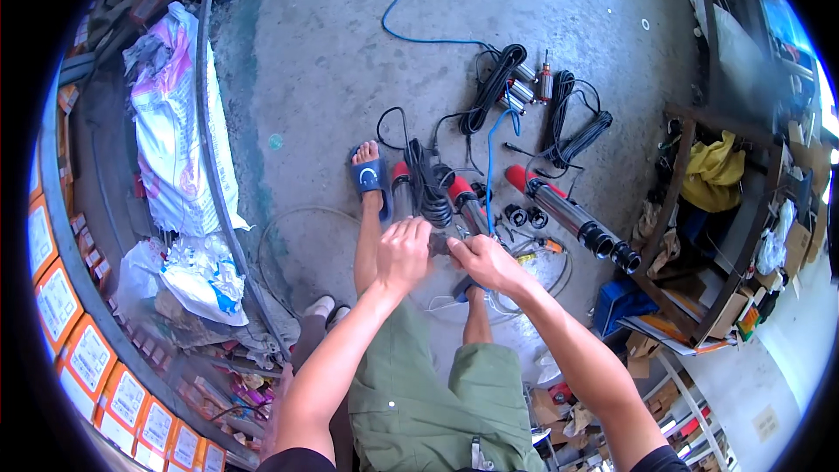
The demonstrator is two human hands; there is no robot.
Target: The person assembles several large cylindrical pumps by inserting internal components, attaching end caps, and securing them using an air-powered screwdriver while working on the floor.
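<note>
My left hand (405, 255) is closed, its fingers curled around one end of a dark grey cylindrical part (440, 243) held over my knees. On the other end my right hand (486, 262) is closed too, thumb pointing toward the left hand. The part's exact kind is hidden by the fingers. Just beyond the hands is a looped black cable (429, 188). A steel tube with a red end (402, 192) is beside that cable, and another red-ended steel tube (468, 197) is beyond my right hand.
Red-ended steel tubes (568, 214) lie to the right, near small black rings (527, 216). Coiled black cables (494, 92) and motor rotors (546, 83) lie farther off. A blue hose (419, 38) crosses the concrete floor. Shelving with a white sack (179, 140) stands left; a cluttered rack (699, 236) stands right.
</note>
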